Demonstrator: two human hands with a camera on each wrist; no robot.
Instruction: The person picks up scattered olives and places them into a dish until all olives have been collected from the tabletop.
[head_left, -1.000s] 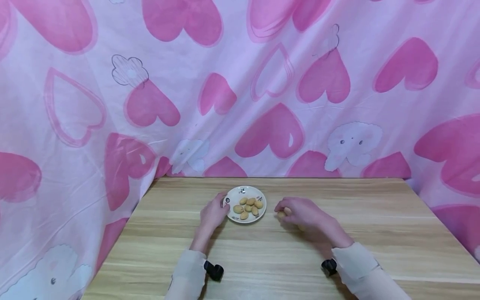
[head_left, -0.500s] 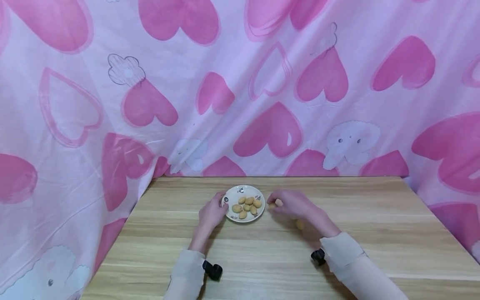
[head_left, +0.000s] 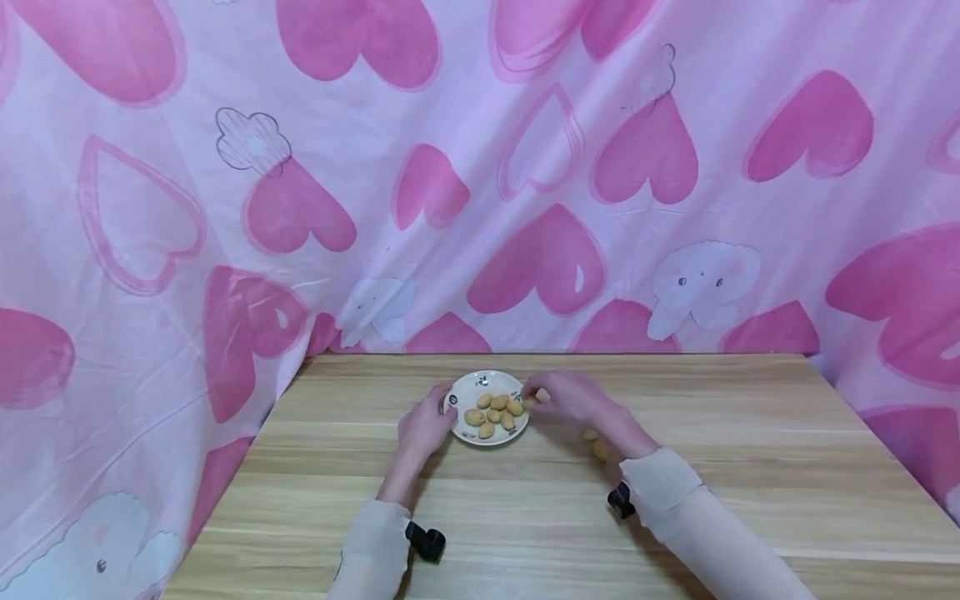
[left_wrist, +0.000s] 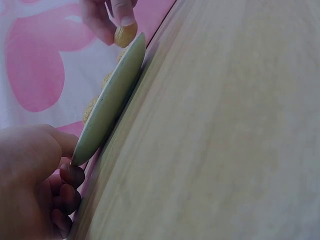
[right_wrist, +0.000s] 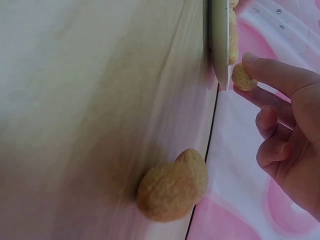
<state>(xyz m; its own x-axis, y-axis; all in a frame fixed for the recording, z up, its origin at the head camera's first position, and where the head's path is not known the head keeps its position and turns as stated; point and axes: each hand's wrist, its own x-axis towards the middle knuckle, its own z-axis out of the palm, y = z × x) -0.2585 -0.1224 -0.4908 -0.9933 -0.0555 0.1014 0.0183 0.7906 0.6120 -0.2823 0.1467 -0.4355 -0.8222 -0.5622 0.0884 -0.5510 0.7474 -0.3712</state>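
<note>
A small white plate (head_left: 471,382) with dark printed marks bears several tan, oval, nut-like pieces (head_left: 475,417). My left hand (head_left: 423,429) grips its left rim, thumb on top and fingers curled beneath, as the left wrist view shows. At the opposite rim, my right hand (head_left: 577,404) pinches one tan nut-like piece (right_wrist: 244,77) between thumb and fingers, just over the edge. That held piece (left_wrist: 125,34) also shows close above the rim in the left wrist view. Two more pieces (right_wrist: 167,192) lie together on the table below the right forearm.
The wooden table (head_left: 525,517) runs back to a pink curtain (head_left: 510,167) printed with hearts. A small black camera sits on each wrist, the left one (head_left: 426,542) and the right one (head_left: 620,500).
My right hand has moved left from the loose pieces to the plate's right rim, carrying one piece. Two pieces on the table have come into sight behind it. The left hand keeps its grip.
</note>
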